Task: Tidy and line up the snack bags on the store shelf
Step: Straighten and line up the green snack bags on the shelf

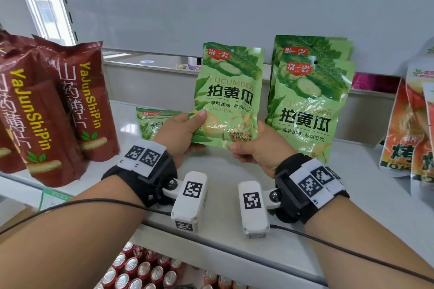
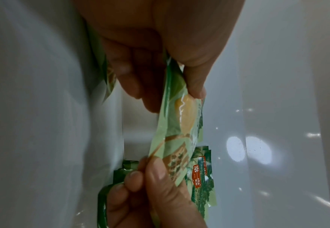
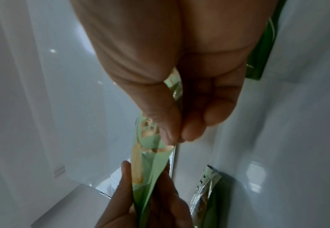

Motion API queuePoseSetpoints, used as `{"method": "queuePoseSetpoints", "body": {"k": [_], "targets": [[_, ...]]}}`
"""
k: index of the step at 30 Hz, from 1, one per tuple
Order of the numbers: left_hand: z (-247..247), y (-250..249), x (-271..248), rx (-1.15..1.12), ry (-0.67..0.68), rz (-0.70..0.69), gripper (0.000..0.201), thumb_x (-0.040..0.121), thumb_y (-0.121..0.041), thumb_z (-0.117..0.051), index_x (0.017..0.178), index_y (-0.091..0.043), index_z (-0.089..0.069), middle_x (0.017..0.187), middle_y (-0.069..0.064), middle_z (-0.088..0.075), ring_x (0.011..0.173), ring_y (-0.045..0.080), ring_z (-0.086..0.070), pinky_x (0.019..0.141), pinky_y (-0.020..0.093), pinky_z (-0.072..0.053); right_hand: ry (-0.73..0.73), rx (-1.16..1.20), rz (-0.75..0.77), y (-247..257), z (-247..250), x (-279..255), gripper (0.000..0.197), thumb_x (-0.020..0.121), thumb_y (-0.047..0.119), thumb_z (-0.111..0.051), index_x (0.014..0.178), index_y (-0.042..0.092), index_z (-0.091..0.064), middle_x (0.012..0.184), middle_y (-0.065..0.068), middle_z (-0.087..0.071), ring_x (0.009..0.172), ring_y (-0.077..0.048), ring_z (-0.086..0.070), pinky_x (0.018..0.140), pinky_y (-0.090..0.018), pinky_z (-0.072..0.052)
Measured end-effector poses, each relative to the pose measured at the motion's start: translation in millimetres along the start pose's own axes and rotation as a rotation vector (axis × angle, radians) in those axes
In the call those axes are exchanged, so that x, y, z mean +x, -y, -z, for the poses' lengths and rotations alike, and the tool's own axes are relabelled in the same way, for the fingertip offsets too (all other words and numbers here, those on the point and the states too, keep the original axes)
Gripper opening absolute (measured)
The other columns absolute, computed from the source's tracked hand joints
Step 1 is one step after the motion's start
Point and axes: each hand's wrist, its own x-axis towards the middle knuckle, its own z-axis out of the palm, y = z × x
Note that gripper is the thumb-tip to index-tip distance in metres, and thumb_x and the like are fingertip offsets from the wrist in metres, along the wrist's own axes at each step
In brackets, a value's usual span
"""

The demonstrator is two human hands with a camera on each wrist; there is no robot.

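A green cucumber snack bag (image 1: 229,94) is held upright above the white shelf (image 1: 223,171) by both hands. My left hand (image 1: 180,131) pinches its lower left edge, thumb on the front. My right hand (image 1: 253,148) pinches the lower right corner. In the left wrist view the held bag (image 2: 172,132) runs edge-on from my left hand (image 2: 179,80) to my right hand (image 2: 148,185). The right wrist view shows the held bag (image 3: 150,162) between thumb and fingers of my right hand (image 3: 172,135). Another green bag (image 1: 150,122) lies flat behind my left hand. Several green bags (image 1: 310,98) stand upright at the right.
Dark red snack bags (image 1: 54,110) lean at the shelf's left end. Orange bags (image 1: 408,134) stand at the far right. Red drink cans (image 1: 141,270) fill the shelf below. A price tag holder (image 1: 52,197) sits on the shelf's front edge at the left.
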Motion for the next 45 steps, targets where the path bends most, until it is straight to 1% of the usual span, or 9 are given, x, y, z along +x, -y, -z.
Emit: {"method": "queuePoseSetpoints", "body": {"k": [7, 10, 13, 16, 20, 26, 32, 40, 45], "targets": [[2, -3, 3, 0.043, -0.078, -0.061, 0.015, 0.088, -0.034, -0.063, 0.088, -0.019, -0.067, 0.088, 0.003, -0.074, 0.080, 0.024, -0.070, 0.066, 0.037, -0.059, -0.298, -0.044, 0.069, 5, 6, 2, 0.051, 0.077, 0.016, -0.074, 0.118, 0.022, -0.045, 0.104, -0.002, -0.059, 0.092, -0.016, -0.058, 0.090, -0.037, -0.046], [-2, -7, 0, 0.076, -0.092, -0.114, 0.018, 0.088, -0.037, -0.063, 0.093, -0.020, -0.067, 0.097, 0.009, -0.073, 0.089, 0.029, -0.069, 0.077, 0.044, -0.057, -0.200, 0.020, 0.095, 13, 1, -5, 0.028, 0.082, 0.030, -0.069, 0.103, 0.026, -0.052, 0.099, 0.003, -0.059, 0.085, -0.010, -0.057, 0.078, -0.032, -0.052], [-10, -14, -5, 0.079, 0.055, -0.093, 0.035, 0.090, -0.051, -0.050, 0.092, -0.021, -0.067, 0.085, -0.001, -0.074, 0.077, 0.014, -0.070, 0.063, 0.027, -0.056, -0.007, 0.096, 0.051, 15, -9, -11, 0.063, 0.063, 0.051, -0.071, 0.117, 0.028, -0.046, 0.101, 0.006, -0.063, 0.092, -0.011, -0.061, 0.073, -0.031, -0.053], [-23, -19, -8, 0.073, 0.170, -0.045, 0.055, 0.085, -0.064, -0.036, 0.091, -0.020, -0.069, 0.082, -0.002, -0.074, 0.076, 0.008, -0.070, 0.065, 0.021, -0.057, -0.016, 0.144, 0.057, 10, -9, -8, 0.045, 0.075, 0.028, -0.076, 0.112, 0.028, -0.050, 0.107, 0.002, -0.063, 0.095, -0.015, -0.063, 0.067, -0.029, -0.053], [-25, -18, -3, 0.114, -0.066, -0.110, 0.025, 0.095, -0.040, -0.050, 0.098, -0.018, -0.062, 0.091, -0.004, -0.067, 0.077, 0.011, -0.062, 0.057, 0.020, -0.048, -0.087, 0.232, 0.043, 10, 2, -4, 0.040, 0.087, -0.007, -0.053, 0.105, 0.029, -0.051, 0.106, 0.000, -0.059, 0.087, -0.018, -0.061, 0.056, -0.025, -0.055], [-14, -10, -2, 0.070, -0.044, -0.023, 0.039, 0.087, -0.020, -0.066, 0.122, -0.006, -0.056, 0.097, 0.001, -0.073, 0.077, 0.016, -0.071, 0.064, 0.028, -0.055, -0.001, 0.296, 0.018, 10, 8, -5, 0.039, 0.088, -0.007, -0.051, 0.096, 0.031, -0.054, 0.094, -0.001, -0.059, 0.075, -0.018, -0.060, 0.047, -0.025, -0.052], [-10, -8, -9, 0.132, -0.017, -0.106, 0.035, 0.082, -0.014, -0.071, 0.114, -0.019, -0.056, 0.096, 0.009, -0.074, 0.084, 0.027, -0.072, 0.077, 0.040, -0.058, -0.156, 0.263, 0.063, 14, 8, -3, 0.059, 0.090, 0.026, -0.061, 0.142, 0.013, -0.038, 0.140, 0.002, -0.045, 0.128, -0.018, -0.044, 0.111, -0.045, -0.032], [-6, -6, -20, 0.181, 0.008, -0.166, 0.035, 0.081, -0.010, -0.071, 0.098, -0.034, -0.052, 0.096, 0.007, -0.069, 0.072, 0.013, -0.070, 0.062, 0.021, -0.054, -0.157, 0.274, 0.107, 11, 10, 1, 0.009, 0.088, 0.013, -0.063, 0.086, 0.022, -0.065, 0.101, -0.006, -0.071, 0.100, -0.029, -0.066, 0.094, -0.052, -0.049], [-3, -9, -27, 0.156, 0.099, -0.106, 0.049, 0.066, -0.025, -0.081, 0.107, -0.020, -0.055, 0.094, 0.012, -0.074, 0.088, 0.031, -0.071, 0.082, 0.043, -0.056, -0.159, 0.372, 0.126, 12, 13, 1, 0.012, 0.088, 0.003, -0.059, 0.088, 0.015, -0.062, 0.092, -0.007, -0.070, 0.087, -0.028, -0.068, 0.082, -0.052, -0.054]]}}
